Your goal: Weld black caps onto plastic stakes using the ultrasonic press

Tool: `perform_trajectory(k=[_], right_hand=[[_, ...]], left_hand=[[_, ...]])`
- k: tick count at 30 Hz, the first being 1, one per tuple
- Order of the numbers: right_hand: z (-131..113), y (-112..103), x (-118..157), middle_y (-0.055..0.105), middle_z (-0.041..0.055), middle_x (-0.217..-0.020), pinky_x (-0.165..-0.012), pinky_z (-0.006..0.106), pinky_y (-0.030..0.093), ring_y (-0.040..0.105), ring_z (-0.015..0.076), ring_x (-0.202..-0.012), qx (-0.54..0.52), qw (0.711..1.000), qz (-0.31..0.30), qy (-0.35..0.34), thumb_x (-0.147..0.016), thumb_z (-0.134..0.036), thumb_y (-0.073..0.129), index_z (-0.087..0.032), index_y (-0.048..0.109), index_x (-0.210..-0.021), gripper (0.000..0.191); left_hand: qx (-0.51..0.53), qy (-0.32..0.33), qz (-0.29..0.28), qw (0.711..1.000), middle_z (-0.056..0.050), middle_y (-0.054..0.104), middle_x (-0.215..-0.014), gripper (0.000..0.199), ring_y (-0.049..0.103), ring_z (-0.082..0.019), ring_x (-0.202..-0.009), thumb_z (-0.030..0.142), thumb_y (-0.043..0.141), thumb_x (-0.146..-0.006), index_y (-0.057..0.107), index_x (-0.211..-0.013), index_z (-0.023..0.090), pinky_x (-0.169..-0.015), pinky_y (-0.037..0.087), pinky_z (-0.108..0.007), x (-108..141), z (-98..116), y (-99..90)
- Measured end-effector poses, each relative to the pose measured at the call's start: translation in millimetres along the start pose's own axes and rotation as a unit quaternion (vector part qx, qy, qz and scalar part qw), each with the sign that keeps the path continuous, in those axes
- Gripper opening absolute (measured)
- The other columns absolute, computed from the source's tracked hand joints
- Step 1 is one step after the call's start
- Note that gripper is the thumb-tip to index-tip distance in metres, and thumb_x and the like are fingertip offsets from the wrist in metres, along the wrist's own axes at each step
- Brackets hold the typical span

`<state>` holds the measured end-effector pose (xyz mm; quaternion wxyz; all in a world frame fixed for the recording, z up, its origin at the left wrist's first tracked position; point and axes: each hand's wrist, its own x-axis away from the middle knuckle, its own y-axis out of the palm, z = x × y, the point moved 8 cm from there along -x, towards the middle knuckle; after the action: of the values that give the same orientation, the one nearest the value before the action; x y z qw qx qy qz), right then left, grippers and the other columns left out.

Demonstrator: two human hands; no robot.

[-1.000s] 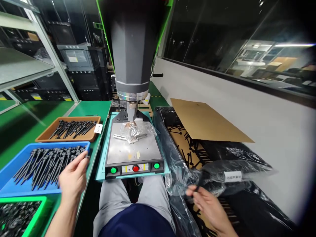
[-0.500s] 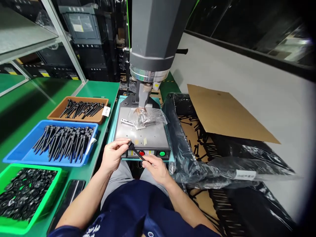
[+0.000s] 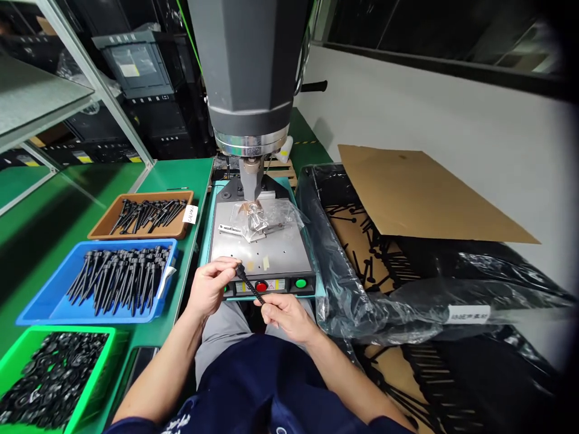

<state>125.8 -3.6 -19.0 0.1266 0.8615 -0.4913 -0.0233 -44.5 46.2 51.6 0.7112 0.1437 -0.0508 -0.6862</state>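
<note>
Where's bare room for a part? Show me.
Free: green tabletop left of the brown plastic tray; front right of the flat grey metal plate, between the clear plastic film and round green button. Crowded: around the plate's front edge, where the left hand and right hand hold a black ribbed rod; the bright-green plastic tray, heaped with black parts.
</note>
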Motion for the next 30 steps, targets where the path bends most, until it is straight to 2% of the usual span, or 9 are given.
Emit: perform_trajectory(k=[4, 8, 11, 14, 16, 19, 23, 26, 30], right_hand=[[8.5, -2.0, 0.1, 0.058, -0.0018, -0.061, -0.046, 0.022, 0.030, 0.040, 0.0072, -0.046, -0.014, 1.000, 0.023, -0.006, -0.086, -0.052, 0.063, -0.017, 0.070, -0.093, 0.037], [10.1, 4.2, -6.5, 0.067, 0.0026, -0.074, -0.058, 0.025, 0.044, 0.055, 0.0099, -0.058, -0.017, 1.000, 0.002, -0.004, -0.086, -0.050, 0.064, -0.017, 0.068, -0.086, 0.033], [8.9, -1.8, -18.6, 0.067, 0.0029, -0.082, -0.060, 0.025, 0.047, 0.060, 0.0111, -0.064, -0.086, 0.996, 0.034, -0.011, -0.085, -0.051, 0.065, -0.019, 0.064, -0.096, 0.035], [14.3, -25.4, -33.7, 0.060, -0.0011, -0.074, -0.041, 0.019, 0.033, 0.048, 0.0054, -0.046, -0.155, 0.980, 0.123, -0.010, -0.084, -0.055, 0.063, -0.018, 0.059, -0.086, 0.038], [17.6, -45.4, -44.9, 0.056, -0.0031, -0.069, -0.037, 0.017, 0.025, 0.039, 0.0032, -0.042, -0.161, 0.972, 0.172, -0.015, -0.082, -0.058, 0.063, -0.018, 0.056, -0.079, 0.041], [16.1, -76.3, -65.0, 0.057, -0.0034, -0.069, -0.037, 0.016, 0.024, 0.037, 0.0029, -0.043, -0.136, 0.964, 0.225, -0.031, -0.078, -0.061, 0.064, -0.018, 0.054, -0.079, 0.044], [7.7, -100.0, -101.3, 0.054, -0.0066, -0.064, -0.037, 0.016, 0.023, 0.036, 0.0037, -0.041, -0.123, 0.964, 0.236, -0.028, -0.076, -0.061, 0.063, -0.021, 0.058, -0.107, 0.051], [-1.3, -106.7, -127.3, 0.055, -0.0055, -0.069, -0.039, 0.016, 0.029, 0.042, 0.0049, -0.045, -0.102, 0.963, 0.247, -0.037, -0.073, -0.054, 0.068, -0.020, 0.060, -0.106, 0.048], [-17.5, -105.4, -150.4, 0.060, -0.0010, -0.081, -0.056, 0.022, 0.047, 0.055, 0.0104, -0.066, -0.098, 0.956, 0.255, -0.108, -0.068, -0.041, 0.074, -0.020, 0.062, -0.099, 0.040]], left_hand=[[-0.050, 0.024, -0.003, 0.998, -0.010, 0.073, -0.100, 0.019, 0.067, -0.024, -0.096, 0.028, 0.081, -0.069, 0.077, -0.086, 0.020, -0.083, 0.053, -0.038, -0.4, -0.8, 3.8], [-0.134, 0.067, -0.010, 0.989, -0.010, 0.073, -0.100, 0.021, 0.066, -0.025, -0.098, 0.025, 0.081, -0.069, 0.077, -0.089, 0.021, -0.082, 0.053, -0.037, -1.9, -4.2, 13.8], [-0.171, 0.028, -0.063, 0.983, -0.010, 0.072, -0.099, 0.019, 0.066, -0.024, -0.092, 0.029, 0.079, -0.072, 0.077, -0.089, 0.020, -0.083, 0.053, -0.037, -2.9, -30.8, 29.5], [-0.148, -0.067, -0.114, 0.980, -0.011, 0.070, -0.105, 0.031, 0.067, -0.020, -0.079, 0.033, 0.078, -0.073, 0.074, -0.100, 0.018, -0.076, 0.055, -0.036, -5.5, -70.6, 41.3], [-0.094, -0.124, -0.077, 0.985, -0.012, 0.070, -0.108, 0.040, 0.068, -0.020, -0.083, 0.035, 0.080, -0.071, 0.071, -0.106, 0.017, -0.078, 0.056, -0.035, -14.3, -90.2, 38.5], [0.044, -0.200, 0.006, 0.979, -0.014, 0.069, -0.114, 0.041, 0.068, -0.021, -0.097, 0.036, 0.080, -0.071, 0.069, -0.105, 0.015, -0.083, 0.055, -0.031, -35.9, -108.9, 36.5], [0.291, -0.287, 0.041, 0.912, -0.020, 0.067, -0.115, 0.037, 0.069, -0.023, -0.096, 0.041, 0.067, -0.084, 0.066, -0.103, 0.009, -0.080, 0.059, -0.032, -65.8, -119.4, 58.2], [0.391, -0.294, 0.114, 0.865, -0.018, 0.069, -0.102, 0.033, 0.071, -0.020, -0.088, 0.039, 0.055, -0.093, 0.063, -0.102, 0.008, -0.071, 0.061, -0.030, -79.8, -123.5, 56.5], [0.401, -0.247, 0.207, 0.858, -0.005, 0.068, -0.080, 0.021, 0.068, -0.014, -0.068, 0.026, 0.047, -0.097, 0.064, -0.089, 0.017, -0.058, 0.060, -0.024, -85.0, -128.9, 28.5]])
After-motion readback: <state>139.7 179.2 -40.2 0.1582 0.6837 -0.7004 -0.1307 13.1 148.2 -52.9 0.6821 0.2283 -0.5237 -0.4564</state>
